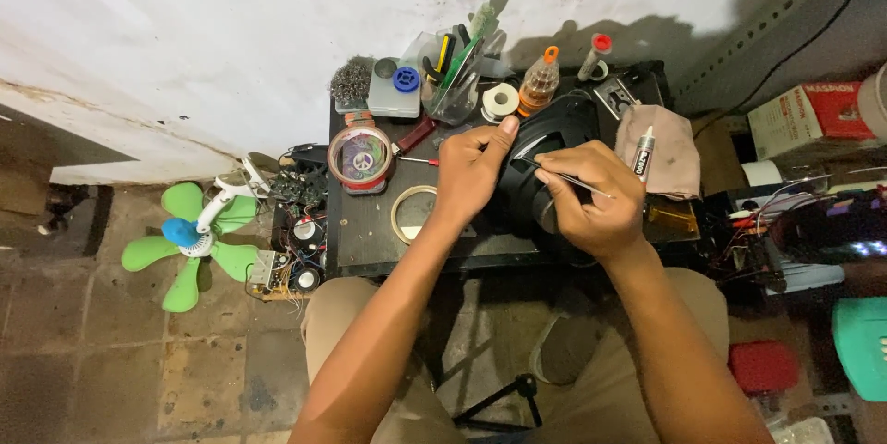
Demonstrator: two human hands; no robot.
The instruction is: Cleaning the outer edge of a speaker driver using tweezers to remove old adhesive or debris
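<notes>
- Near the back edge of the small dark table (370,255), the left hand (469,171) is gripping a black speaker (545,162), fingers closed around its rim.
- Right hand (596,199) is pinching thin metal tweezers (577,182) against it.
- Speaker is judged rigid at the frame, fragile at the cone; hold by the rim.
- Clear cup (455,84) is holding upright tools.

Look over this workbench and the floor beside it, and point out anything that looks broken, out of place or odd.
A green fan blade assembly lies loose on the floor left of the small black table, off any fan housing. Beside it, bare circuit boards with loose wires sit exposed on the floor. The hands' work on the black part looks orderly.
</notes>
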